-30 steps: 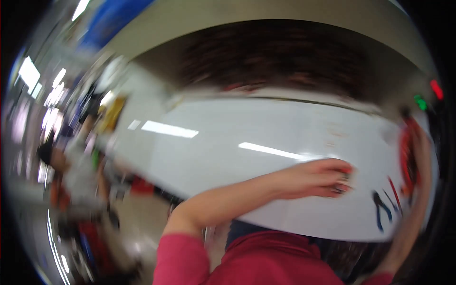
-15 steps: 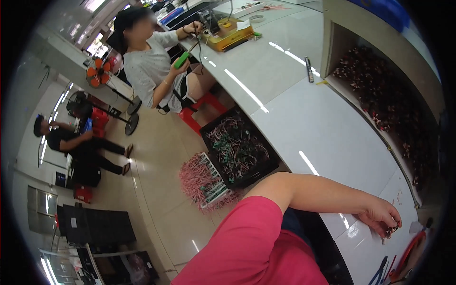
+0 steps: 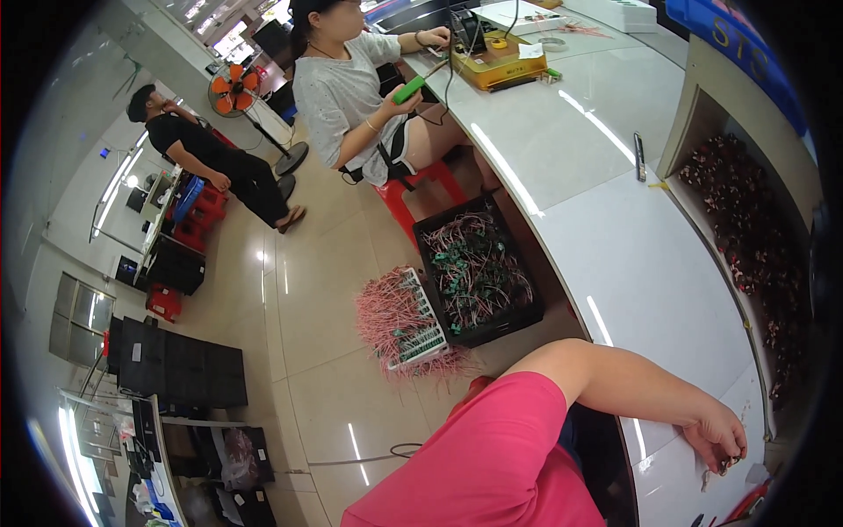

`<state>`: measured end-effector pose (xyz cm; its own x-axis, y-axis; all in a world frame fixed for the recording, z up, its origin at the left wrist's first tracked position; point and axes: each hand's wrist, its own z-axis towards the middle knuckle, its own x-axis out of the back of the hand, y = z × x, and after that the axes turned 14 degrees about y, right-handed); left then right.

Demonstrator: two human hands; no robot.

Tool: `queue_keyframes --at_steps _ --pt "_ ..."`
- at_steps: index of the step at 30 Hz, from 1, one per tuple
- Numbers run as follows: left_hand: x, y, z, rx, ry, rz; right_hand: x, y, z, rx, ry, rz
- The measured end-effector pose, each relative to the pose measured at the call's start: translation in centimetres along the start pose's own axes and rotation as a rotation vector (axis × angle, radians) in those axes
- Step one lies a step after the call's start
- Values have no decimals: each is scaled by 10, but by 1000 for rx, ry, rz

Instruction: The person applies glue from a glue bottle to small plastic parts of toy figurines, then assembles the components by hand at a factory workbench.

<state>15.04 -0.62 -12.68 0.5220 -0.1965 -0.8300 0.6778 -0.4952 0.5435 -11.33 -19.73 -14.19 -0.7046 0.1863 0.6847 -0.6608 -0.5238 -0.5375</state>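
Observation:
My left hand [image 3: 716, 435] rests low over the white tabletop [image 3: 606, 255] at the right, its arm in a pink sleeve. The fingers are pinched on a small dark, copper-tinted part [image 3: 729, 461], mostly hidden by the fingertips. A few tiny pale bits lie on the table beside the hand. Behind the table's far edge, a shelf compartment holds a heap of small dark and copper-coloured parts [image 3: 729, 211]. My right hand is out of the picture.
A black crate [image 3: 537, 309] of green boards and wires stands by a white rack [image 3: 430, 345] bristling with pink wires. A seated co-worker holds a green-handled tool [image 3: 409, 90] near a yellow tray [image 3: 500, 75]. A dark pen-like object [image 3: 639, 156] lies on the table. Another person [image 3: 211, 158] stands left.
The view has shifted, so the surroundings sit differently and the pliers near my hand have almost left the picture. My left hand stays pinched at the same table spot. The standing person has lowered an arm.

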Motion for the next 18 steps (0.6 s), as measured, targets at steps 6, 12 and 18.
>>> queue_keyframes --at_steps 6,12,18 --pt "-13 25 -20 -265 -124 333 150 -40 -59 -422 141 -195" --pt "-27 41 18 175 190 301 147 -46 -50 -482 305 183" --pt "-42 23 60 201 164 227 202 -17 -48 -454 341 -169"
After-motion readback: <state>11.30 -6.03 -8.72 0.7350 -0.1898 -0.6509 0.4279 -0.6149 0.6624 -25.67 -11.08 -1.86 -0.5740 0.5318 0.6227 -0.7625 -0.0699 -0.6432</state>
